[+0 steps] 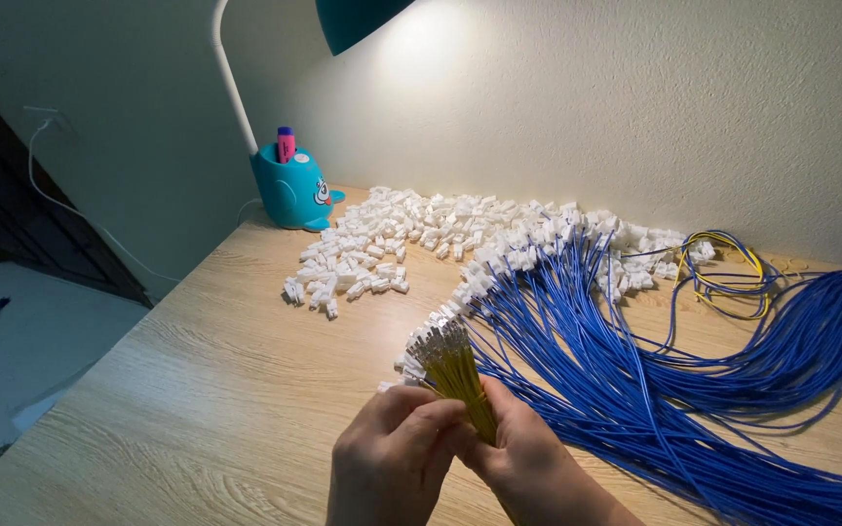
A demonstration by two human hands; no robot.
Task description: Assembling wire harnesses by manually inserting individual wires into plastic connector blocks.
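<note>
Yellow wires (460,375), bunched into a tight bundle, sit clamped between both hands at the lower middle of the view, low over the wooden table (197,390). The bundle's metal-tipped ends fan up and to the left; its lower length is hidden behind the fingers, so where it runs below the grip cannot be made out.

Going from largest to smallest: the table fills most of the frame and is cut off at the bottom and right edges. Across its right half spreads a broad sheaf of blue wires (635,390), each ending in a small white plug, the strands running out of frame at lower right. Behind it, along the pale wall, lies a long heap of loose white connectors (392,239). A tangle of blue and yellow wire loops (733,273) rests near the wall at right, and another strip of yellow wire is cut off at the right edge.

A teal lamp base (289,190) shaped like a cartoon creature stands at the far left corner, with a pink and purple marker (286,143) upright in it; the lamp's shade is cropped at the top.

The left hand (392,458) curls around the bundle from the left, fingers closed on it. The right hand (528,458) grips it from the right, thumb pressed against the strands. Both wrists are cut off at the bottom.
</note>
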